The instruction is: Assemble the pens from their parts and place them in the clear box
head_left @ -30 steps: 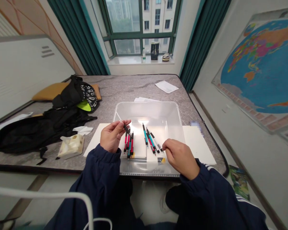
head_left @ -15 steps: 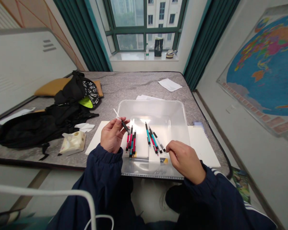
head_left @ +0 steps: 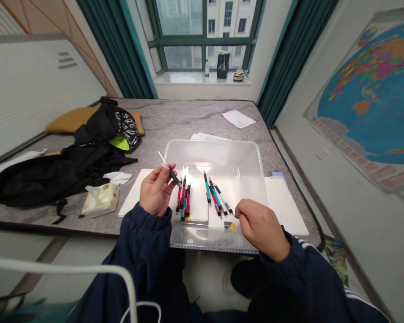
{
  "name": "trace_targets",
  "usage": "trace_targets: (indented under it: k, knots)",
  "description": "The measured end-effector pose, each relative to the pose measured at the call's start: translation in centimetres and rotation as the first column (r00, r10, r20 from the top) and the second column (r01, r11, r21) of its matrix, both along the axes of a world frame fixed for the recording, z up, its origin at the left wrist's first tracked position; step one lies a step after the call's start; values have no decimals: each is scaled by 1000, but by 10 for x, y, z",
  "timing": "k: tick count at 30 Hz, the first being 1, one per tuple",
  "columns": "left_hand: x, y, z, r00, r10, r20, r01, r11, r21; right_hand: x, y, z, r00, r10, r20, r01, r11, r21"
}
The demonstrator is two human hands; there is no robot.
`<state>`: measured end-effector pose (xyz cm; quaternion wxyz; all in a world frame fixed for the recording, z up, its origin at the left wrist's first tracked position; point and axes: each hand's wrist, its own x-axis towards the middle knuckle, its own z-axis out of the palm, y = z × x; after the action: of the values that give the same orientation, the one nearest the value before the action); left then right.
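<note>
Between the thumb and fingertips of my left hand point(head_left: 157, 190) is a pen point(head_left: 175, 176); its black part slants down to the right and a thin white stem sticks out at the upper left. My right hand point(head_left: 261, 228) is closed over the right side of a clear plastic bin point(head_left: 222, 150). Its fingertips are curled under, so what they hold, if anything, is hidden. In the bin, several red and blue pens point(head_left: 184, 197) lie just right of my left hand. Another group of pens point(head_left: 217, 196), blue, red and white, lies towards the middle.
White sheets point(head_left: 286, 206) show on both sides of the bin. A tissue pack point(head_left: 101, 200) and a black backpack point(head_left: 70, 172) lie to the left. Papers point(head_left: 238, 119) are farther back on the grey marbled table point(head_left: 175, 116). A white tube point(head_left: 70, 268) crosses the lower left.
Both hands stay almost in place, and the left still grips the pen. The right hand sits very slightly lower and to the right. The pens in the bin have not moved.
</note>
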<state>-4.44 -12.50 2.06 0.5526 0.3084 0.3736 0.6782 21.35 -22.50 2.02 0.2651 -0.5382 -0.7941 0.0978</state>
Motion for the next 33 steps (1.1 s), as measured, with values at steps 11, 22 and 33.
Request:
trace_targets:
  k: [11,22,33]
  knots:
    - [4,9,-1,997,-6,-72,4,1000,-27,2,12,3,999,-30,39,33,998,-60]
    - [20,31,15,902,-74,-425,60,997,-45,-36,59,33,810,374,451,-115,857,-503]
    - [12,39,37,865,-26,-500,71,995,71,-130,173,-35,926,240,293,-110,911,-398]
